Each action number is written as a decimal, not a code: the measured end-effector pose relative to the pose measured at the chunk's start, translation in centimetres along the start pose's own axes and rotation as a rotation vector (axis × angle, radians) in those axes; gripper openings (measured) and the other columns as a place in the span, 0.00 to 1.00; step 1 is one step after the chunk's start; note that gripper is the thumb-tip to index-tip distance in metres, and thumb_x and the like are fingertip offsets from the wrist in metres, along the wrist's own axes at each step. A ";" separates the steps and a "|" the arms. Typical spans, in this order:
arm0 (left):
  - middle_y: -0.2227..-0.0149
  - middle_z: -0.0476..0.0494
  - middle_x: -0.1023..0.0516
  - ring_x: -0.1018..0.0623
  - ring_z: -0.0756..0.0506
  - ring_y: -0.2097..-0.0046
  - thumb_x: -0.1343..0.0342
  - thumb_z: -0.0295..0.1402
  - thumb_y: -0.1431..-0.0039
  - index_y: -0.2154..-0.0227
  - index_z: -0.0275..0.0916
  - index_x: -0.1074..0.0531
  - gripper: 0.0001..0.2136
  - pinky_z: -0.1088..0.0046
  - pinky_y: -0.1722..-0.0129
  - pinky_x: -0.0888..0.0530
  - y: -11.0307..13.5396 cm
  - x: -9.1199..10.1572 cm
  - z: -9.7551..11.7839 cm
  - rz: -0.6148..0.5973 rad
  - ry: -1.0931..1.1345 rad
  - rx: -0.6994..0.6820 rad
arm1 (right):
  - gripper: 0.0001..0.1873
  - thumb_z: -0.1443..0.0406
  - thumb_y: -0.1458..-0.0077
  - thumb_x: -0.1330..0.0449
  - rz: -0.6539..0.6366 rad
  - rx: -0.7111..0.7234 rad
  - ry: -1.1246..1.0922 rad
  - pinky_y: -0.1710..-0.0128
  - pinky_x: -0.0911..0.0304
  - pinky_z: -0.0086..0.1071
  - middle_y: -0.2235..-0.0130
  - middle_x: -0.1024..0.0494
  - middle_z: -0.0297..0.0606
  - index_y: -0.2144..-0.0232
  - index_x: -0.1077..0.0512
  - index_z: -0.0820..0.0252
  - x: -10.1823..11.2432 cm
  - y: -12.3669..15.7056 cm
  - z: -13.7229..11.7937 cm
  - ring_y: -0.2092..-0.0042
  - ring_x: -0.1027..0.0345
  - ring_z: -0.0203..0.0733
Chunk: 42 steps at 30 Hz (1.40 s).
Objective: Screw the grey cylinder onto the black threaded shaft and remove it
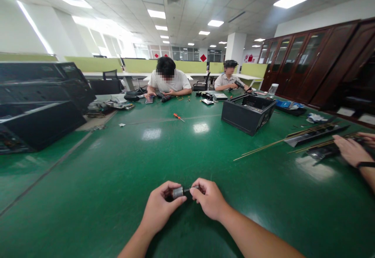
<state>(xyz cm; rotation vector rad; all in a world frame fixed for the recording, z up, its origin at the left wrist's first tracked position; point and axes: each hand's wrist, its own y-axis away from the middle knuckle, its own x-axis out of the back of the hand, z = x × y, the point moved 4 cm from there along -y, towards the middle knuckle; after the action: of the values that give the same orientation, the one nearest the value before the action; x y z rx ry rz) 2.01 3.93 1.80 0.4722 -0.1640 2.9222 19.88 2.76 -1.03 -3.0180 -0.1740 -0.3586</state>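
Low in the middle of the view, just above the green table [123, 180], my left hand [158, 207] is closed around a small silver metal cylinder [177, 192]. A thin dark shaft [186, 190] sticks out of its right end. Beside it, my right hand [212, 201] pinches with thumb and forefinger at the far end of that shaft. Whatever lies between those fingertips is mostly hidden and too small to name. The cylinder lies about level between the two hands.
An orange screwdriver [178, 117] lies further back. A black computer case [243, 115] stands back right, larger black cases [38, 109] at left. Thin brass-coloured rods [263, 148] lie at right near another person's hand [351, 150]. Two people [170, 78] sit across the table.
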 end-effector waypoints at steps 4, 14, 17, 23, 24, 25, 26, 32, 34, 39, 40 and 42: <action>0.68 0.44 0.18 0.19 0.41 0.64 0.32 0.37 0.56 0.67 0.38 0.24 0.13 0.66 0.61 0.24 0.0 0.1 -0.2 0.002 -0.001 0.006 | 0.08 0.62 0.41 0.42 0.000 -0.004 -0.020 0.73 0.43 0.27 0.75 0.27 0.31 0.69 0.27 0.60 0.0 0.0 0.0 0.73 0.35 0.35; 0.68 0.44 0.18 0.19 0.41 0.65 0.32 0.37 0.55 0.67 0.38 0.24 0.13 0.67 0.62 0.24 -0.1 0.0 -0.1 0.013 0.008 -0.010 | 0.08 0.62 0.41 0.43 0.017 -0.001 -0.063 0.73 0.42 0.27 0.75 0.26 0.32 0.70 0.28 0.60 0.0 -0.1 0.1 0.73 0.34 0.35; 0.68 0.45 0.18 0.19 0.41 0.65 0.32 0.37 0.55 0.66 0.38 0.24 0.13 0.67 0.62 0.24 -0.1 0.1 -0.2 0.017 0.006 -0.005 | 0.09 0.62 0.41 0.43 0.018 -0.007 -0.071 0.73 0.42 0.27 0.75 0.26 0.32 0.70 0.28 0.61 0.0 -0.1 0.1 0.73 0.34 0.35; 0.68 0.45 0.18 0.19 0.42 0.65 0.32 0.36 0.55 0.66 0.38 0.24 0.13 0.69 0.63 0.25 -0.1 0.1 -0.3 0.017 0.017 0.003 | 0.09 0.62 0.41 0.43 0.018 -0.019 -0.082 0.73 0.42 0.27 0.75 0.26 0.32 0.69 0.28 0.61 0.0 -0.1 0.1 0.73 0.34 0.35; 0.68 0.45 0.18 0.19 0.42 0.65 0.32 0.36 0.55 0.66 0.38 0.24 0.13 0.69 0.62 0.25 -0.2 0.1 -0.3 0.016 0.021 0.003 | 0.09 0.62 0.41 0.43 0.020 -0.018 -0.081 0.73 0.42 0.27 0.75 0.26 0.32 0.69 0.28 0.61 0.0 -0.1 0.0 0.73 0.34 0.35; 0.68 0.45 0.18 0.19 0.42 0.65 0.32 0.36 0.55 0.66 0.38 0.24 0.13 0.69 0.62 0.25 -0.2 0.1 -0.3 0.015 0.025 0.004 | 0.09 0.62 0.41 0.43 0.023 -0.018 -0.080 0.73 0.42 0.27 0.75 0.26 0.32 0.69 0.28 0.61 0.0 0.0 -0.1 0.74 0.34 0.35; 0.68 0.45 0.18 0.19 0.42 0.65 0.32 0.36 0.54 0.65 0.38 0.24 0.13 0.69 0.62 0.25 -0.2 0.1 -0.4 0.012 0.029 0.005 | 0.09 0.62 0.41 0.43 0.025 -0.016 -0.079 0.73 0.42 0.27 0.75 0.26 0.32 0.69 0.28 0.61 0.1 0.0 -0.1 0.74 0.34 0.35; 0.67 0.44 0.18 0.19 0.42 0.64 0.32 0.36 0.54 0.64 0.38 0.25 0.14 0.67 0.60 0.25 -0.1 0.2 -0.8 0.005 0.048 0.015 | 0.09 0.62 0.41 0.43 0.037 -0.002 -0.071 0.73 0.42 0.27 0.75 0.27 0.32 0.70 0.28 0.61 0.1 0.0 -0.4 0.74 0.34 0.35; 0.67 0.44 0.18 0.20 0.42 0.64 0.32 0.36 0.54 0.64 0.37 0.25 0.14 0.67 0.60 0.25 -0.1 0.2 -0.8 0.007 0.049 0.019 | 0.09 0.62 0.41 0.43 0.047 0.001 -0.069 0.73 0.42 0.27 0.75 0.26 0.33 0.70 0.28 0.61 0.2 0.0 -0.4 0.74 0.34 0.35; 0.67 0.44 0.18 0.20 0.42 0.64 0.32 0.36 0.55 0.64 0.37 0.25 0.15 0.68 0.60 0.25 -0.1 0.3 -0.6 0.016 0.057 0.028 | 0.09 0.62 0.41 0.43 0.060 0.000 -0.083 0.73 0.42 0.27 0.76 0.27 0.32 0.70 0.29 0.61 0.3 0.0 -0.3 0.74 0.35 0.35; 0.67 0.44 0.18 0.20 0.42 0.64 0.32 0.36 0.55 0.64 0.37 0.25 0.15 0.68 0.60 0.25 -0.1 0.3 -0.6 0.015 0.063 0.029 | 0.09 0.62 0.41 0.43 0.062 -0.001 -0.088 0.73 0.42 0.27 0.76 0.27 0.32 0.70 0.29 0.61 0.2 0.0 -0.3 0.75 0.35 0.35; 0.67 0.44 0.18 0.20 0.42 0.63 0.32 0.36 0.55 0.64 0.37 0.25 0.15 0.68 0.60 0.25 -0.1 0.3 -0.6 0.014 0.073 0.033 | 0.10 0.61 0.41 0.43 0.067 -0.002 -0.103 0.73 0.41 0.27 0.76 0.27 0.32 0.71 0.29 0.61 0.2 0.0 -0.2 0.75 0.35 0.34</action>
<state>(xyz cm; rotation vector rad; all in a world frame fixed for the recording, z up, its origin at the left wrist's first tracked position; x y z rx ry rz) 1.54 4.16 1.34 0.3702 -0.1098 2.9545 20.04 2.76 -0.78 -3.0373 -0.0806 -0.1981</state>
